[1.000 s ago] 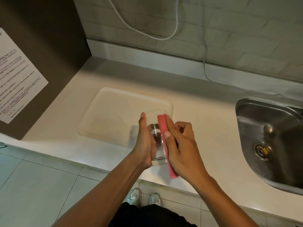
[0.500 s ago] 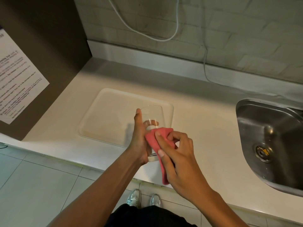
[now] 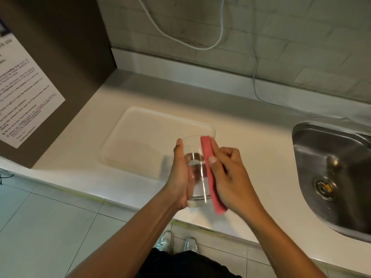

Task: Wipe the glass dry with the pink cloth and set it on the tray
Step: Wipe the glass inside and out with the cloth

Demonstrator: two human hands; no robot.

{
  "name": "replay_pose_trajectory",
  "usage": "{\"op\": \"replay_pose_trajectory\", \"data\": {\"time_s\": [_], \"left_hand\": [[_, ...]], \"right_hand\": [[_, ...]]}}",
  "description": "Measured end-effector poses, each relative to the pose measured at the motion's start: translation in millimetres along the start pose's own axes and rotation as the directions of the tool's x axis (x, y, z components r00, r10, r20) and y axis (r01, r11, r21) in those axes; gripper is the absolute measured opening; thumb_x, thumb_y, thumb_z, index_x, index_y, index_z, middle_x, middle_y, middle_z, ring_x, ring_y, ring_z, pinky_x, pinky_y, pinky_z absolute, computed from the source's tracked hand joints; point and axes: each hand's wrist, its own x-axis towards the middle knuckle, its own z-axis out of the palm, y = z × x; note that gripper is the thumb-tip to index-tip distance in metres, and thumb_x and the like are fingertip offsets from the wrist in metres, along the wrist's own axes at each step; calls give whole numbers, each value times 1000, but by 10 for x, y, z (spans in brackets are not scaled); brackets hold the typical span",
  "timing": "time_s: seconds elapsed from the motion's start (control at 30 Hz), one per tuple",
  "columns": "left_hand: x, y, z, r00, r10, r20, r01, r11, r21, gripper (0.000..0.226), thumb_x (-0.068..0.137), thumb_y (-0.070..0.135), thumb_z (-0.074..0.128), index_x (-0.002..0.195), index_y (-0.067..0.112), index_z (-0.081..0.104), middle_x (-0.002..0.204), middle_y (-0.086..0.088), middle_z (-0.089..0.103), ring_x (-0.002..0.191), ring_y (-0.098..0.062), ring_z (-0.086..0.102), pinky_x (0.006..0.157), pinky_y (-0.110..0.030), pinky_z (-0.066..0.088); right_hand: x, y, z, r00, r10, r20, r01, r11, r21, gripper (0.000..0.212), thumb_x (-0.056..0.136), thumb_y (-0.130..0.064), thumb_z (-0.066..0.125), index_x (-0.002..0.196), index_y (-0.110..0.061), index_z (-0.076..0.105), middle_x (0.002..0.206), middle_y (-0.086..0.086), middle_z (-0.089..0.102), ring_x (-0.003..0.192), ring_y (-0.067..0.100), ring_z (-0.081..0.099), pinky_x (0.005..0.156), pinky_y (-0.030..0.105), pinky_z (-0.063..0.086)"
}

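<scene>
Head view: looking down past my 2 forearms to the front edge of the surface.
Shoes (image 3: 176, 242): 2 silvery toes on the tiled floor, right under my arms.
Left hand (image 3: 180, 175): wrapped around the left side of the glass, thumb lying up along its wall toward the rim; it grips the glass.
Glass (image 3: 195, 171): clear, upright, tilted slightly, held in the air above the front part of the surface, its upper part overlapping the tray's near right corner as I see it; not set down.
Right hand (image 3: 228, 173): closed on the pink cloth, thumb pressing it against the right side of the glass, the other fingers curled behind.
Pink cloth (image 3: 210, 173): a folded strip running from the rim down past the base, flat against the glass wall, its lower end hanging free.
Tray (image 3: 140, 141): pale, rectangular, rounded corners, lying flat on the surface beyond my left hand.
Surface (image 3: 251, 141): white, meeting a brown side panel on the left.
Sink (image 3: 329, 169): steel basin sunk in at the right, well apart from the tray.
Paper notice (image 3: 24, 97): printed sheet on the brown panel; text too blurred to read.
Cable (image 3: 200, 43): white, looping down the tiled back wall.
</scene>
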Motion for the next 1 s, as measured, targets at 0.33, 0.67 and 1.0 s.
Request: {"op": "replay_pose_trajectory", "data": {"time_s": [0.33,0.67,1.0], "left_hand": [[-6,-110,-11,1000,23,17,-23,1000,-10,87,97,83,29,105,17,85,102,-17,85,96,-27,83,70,-34,66],[-43,-12,-20,999,30,-16,-30,999,-33,88,95,84,34,108,13,84,107,-23,83,100,-34,82,78,-45,66],[-51,60,24,998,44,38,-43,999,-4,94,96,84,24,133,13,74,138,-21,72,137,-38,62,123,-59,38]], "right_hand": [[-6,-16,73,995,-83,-47,77,991,-108,44,106,-34,43,145,-52,36,120,-12,35,119,8,41,100,10,33],[-79,-2,-13,995,-100,19,101,994,-36,43,105,-35,44,146,-48,40,119,-12,39,116,1,45,95,8,36],[-45,-122,-75,987,-160,-5,158,978,-138,46,102,-42,47,146,-53,37,118,-27,30,124,-6,32,99,1,29]]}}
